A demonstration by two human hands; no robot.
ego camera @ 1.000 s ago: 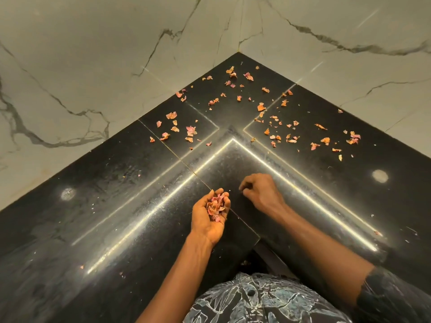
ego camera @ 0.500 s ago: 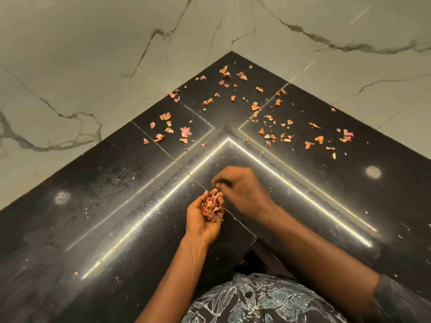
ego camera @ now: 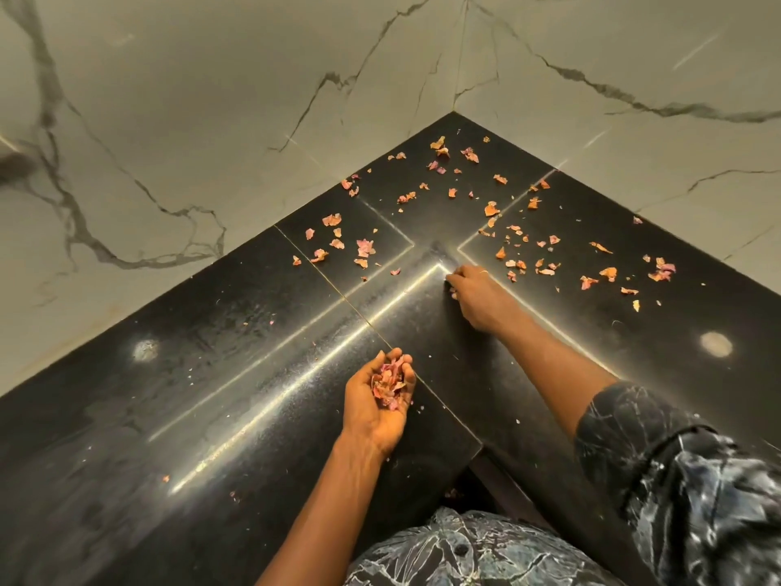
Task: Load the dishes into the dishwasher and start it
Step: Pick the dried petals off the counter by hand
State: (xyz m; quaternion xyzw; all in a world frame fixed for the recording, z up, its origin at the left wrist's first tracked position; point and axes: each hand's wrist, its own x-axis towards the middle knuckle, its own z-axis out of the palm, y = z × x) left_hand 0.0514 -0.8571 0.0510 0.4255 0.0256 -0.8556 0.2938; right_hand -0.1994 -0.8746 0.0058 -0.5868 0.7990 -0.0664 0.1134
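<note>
No dish or dishwasher is in view. Dry pink and orange flakes (ego camera: 364, 248) lie scattered over the far corner of a black stone counter (ego camera: 253, 374). My left hand (ego camera: 374, 410) is palm up and cupped near the counter's inner edge, holding a small heap of these flakes (ego camera: 389, 384). My right hand (ego camera: 479, 300) reaches forward to the inner corner of the bright line on the counter. Its fingertips are pinched together on the surface, with a small pink flake (ego camera: 453, 294) under them.
Pale marble-patterned walls (ego camera: 211, 120) meet in a corner behind the counter. More flakes (ego camera: 608, 272) lie to the right of my right hand. Fine crumbs and two round light reflections (ego camera: 715, 344) show on the stone. My patterned shirt (ego camera: 486, 551) fills the bottom edge.
My right hand has moved from beside my left hand forward to the corner of the bright line. My left hand stays cupped on its heap of flakes. The view has tilted a little.
</note>
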